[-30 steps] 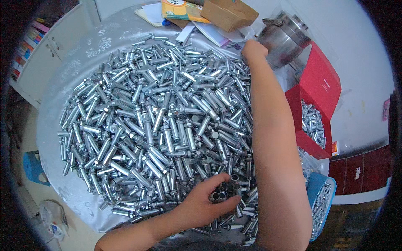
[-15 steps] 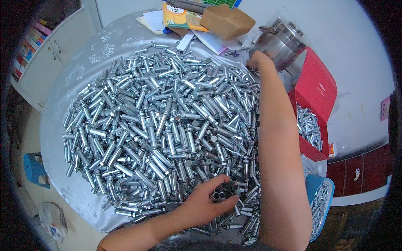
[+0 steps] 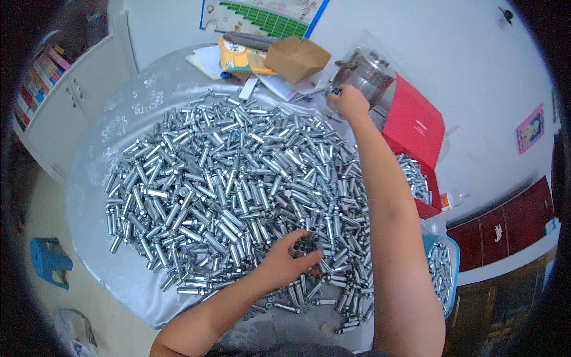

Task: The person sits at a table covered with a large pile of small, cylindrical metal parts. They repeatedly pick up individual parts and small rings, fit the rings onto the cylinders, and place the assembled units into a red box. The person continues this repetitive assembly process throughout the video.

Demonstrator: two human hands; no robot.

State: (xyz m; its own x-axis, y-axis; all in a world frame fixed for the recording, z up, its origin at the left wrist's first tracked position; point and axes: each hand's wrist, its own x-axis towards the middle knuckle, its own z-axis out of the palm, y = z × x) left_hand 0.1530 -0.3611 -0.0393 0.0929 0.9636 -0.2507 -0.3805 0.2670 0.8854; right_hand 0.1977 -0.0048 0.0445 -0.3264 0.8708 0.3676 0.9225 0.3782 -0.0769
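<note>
Since the earlier frame the view has shifted, showing more of the far wall chart; the left hand stays half-curled around a bunch of metal tubes at the pile's near right. The right hand reaches far right beside the rounded steel pot, fingers bent; I cannot tell whether it grips anything. Even finger-and-thumb pressure should keep such slick cylinders from sliding. Around them spread shiny bolt-like fasteners on the satiny cloth-covered bench, a stiff red box at right.
</note>
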